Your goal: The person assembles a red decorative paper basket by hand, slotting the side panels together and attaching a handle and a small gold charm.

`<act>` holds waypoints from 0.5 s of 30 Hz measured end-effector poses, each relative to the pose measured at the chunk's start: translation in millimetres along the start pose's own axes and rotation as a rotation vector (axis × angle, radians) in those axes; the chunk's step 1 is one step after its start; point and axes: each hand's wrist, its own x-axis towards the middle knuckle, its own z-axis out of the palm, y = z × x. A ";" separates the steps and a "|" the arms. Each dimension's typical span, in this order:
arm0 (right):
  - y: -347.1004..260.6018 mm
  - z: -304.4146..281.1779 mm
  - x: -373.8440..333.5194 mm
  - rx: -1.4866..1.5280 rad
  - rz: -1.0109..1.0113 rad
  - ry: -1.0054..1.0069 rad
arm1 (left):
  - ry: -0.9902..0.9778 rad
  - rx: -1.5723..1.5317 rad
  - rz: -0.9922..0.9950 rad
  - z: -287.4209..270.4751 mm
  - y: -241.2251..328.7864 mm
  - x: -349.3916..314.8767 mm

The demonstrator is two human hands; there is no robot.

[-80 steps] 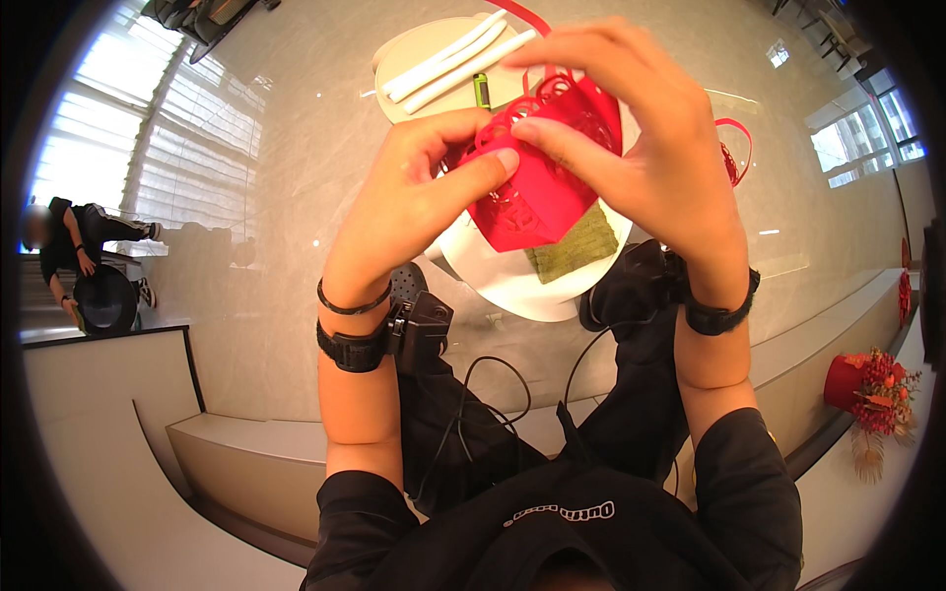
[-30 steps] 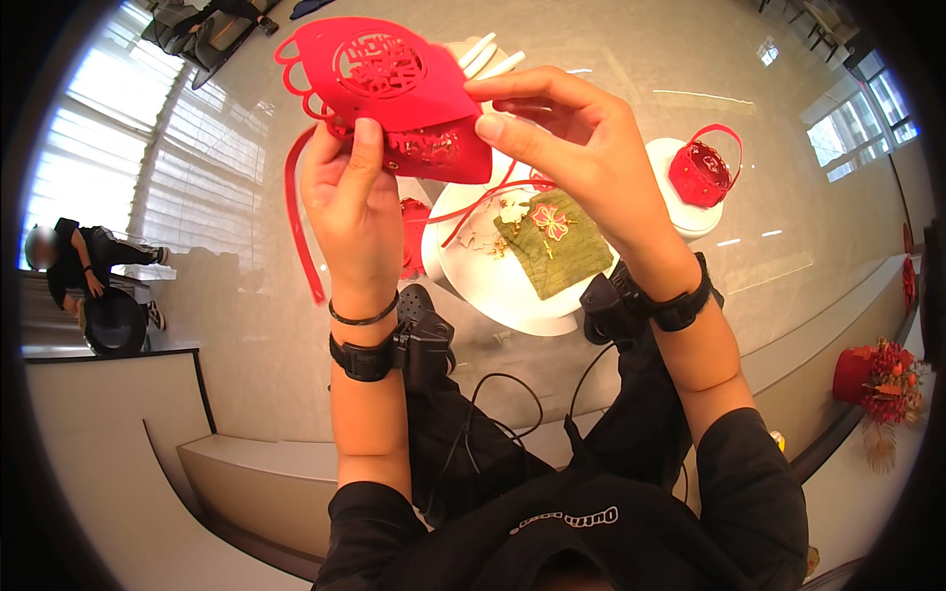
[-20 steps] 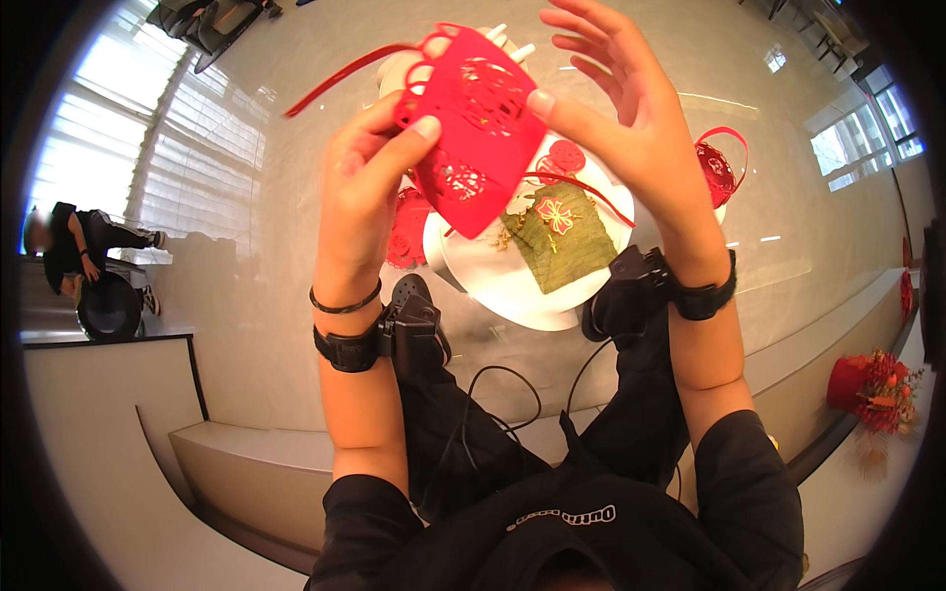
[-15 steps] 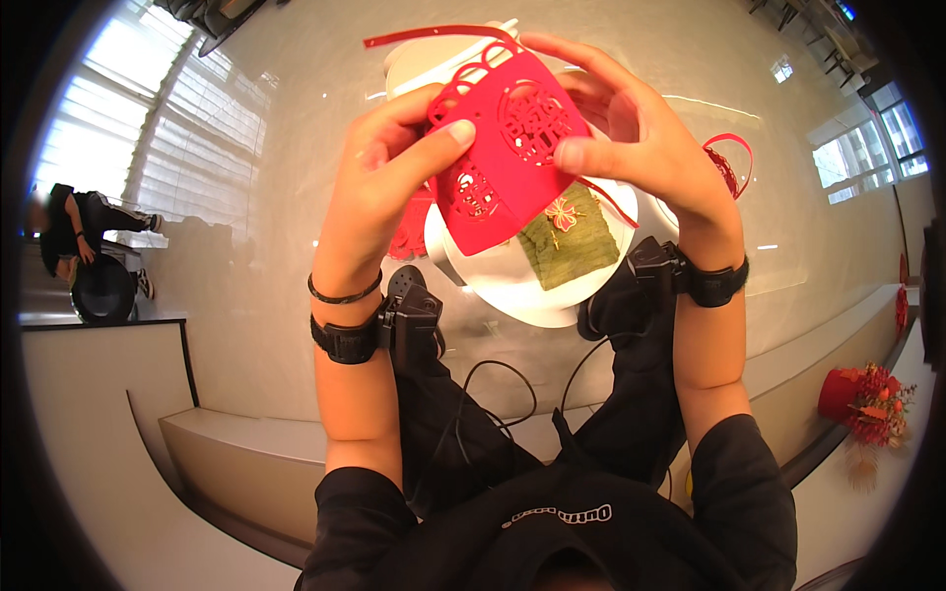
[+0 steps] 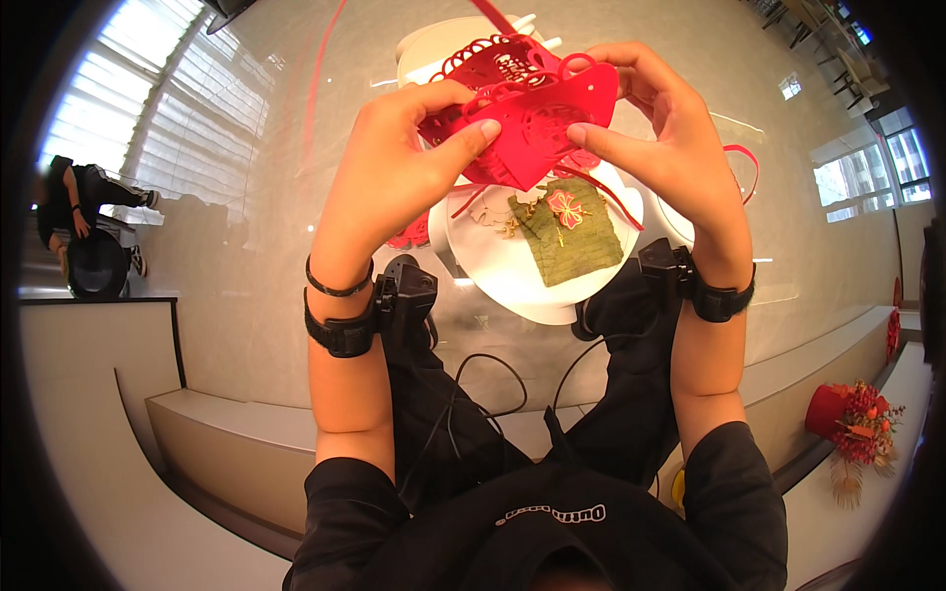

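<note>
Between both hands, above a round white tabletop (image 5: 532, 300), I hold a red felt basket (image 5: 532, 138) with cut-out patterns and a looped edge. Its top gapes, and a pointed corner faces me. My left hand (image 5: 389, 148) pinches its left side, thumb on the front panel and fingers behind. My right hand (image 5: 680, 148) grips the right side the same way, its fingertips partly hidden. On the tabletop below lie a wrinkled green cloth square (image 5: 581, 251), a pink flower ornament (image 5: 565, 208) on it, and small gold pieces (image 5: 510, 229) beside it.
A second round stool (image 5: 419, 44) with white sticks stands beyond. Red cut-out pieces (image 5: 411, 236) show left of the tabletop, a red loop handle (image 5: 751, 167) to the right. A red flower arrangement (image 5: 857, 419) stands far right. A person (image 5: 74, 212) is at far left.
The basket has gone from lying flattened toward me to spread at its top, with its inside visible. Its strap has swung upward. My hands have moved slightly apart.
</note>
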 end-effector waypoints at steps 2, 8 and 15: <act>-0.4 -1.2 -0.5 0.010 0.007 -0.003 | -0.018 -0.054 -0.023 -0.2 -0.3 1.9; -6.9 -1.7 -2.0 0.049 0.069 -0.071 | -0.054 -0.155 -0.046 -2.4 -3.1 1.1; 11.7 -11.2 1.2 0.165 0.128 0.037 | -0.336 -0.092 0.032 -8.1 11.2 -7.3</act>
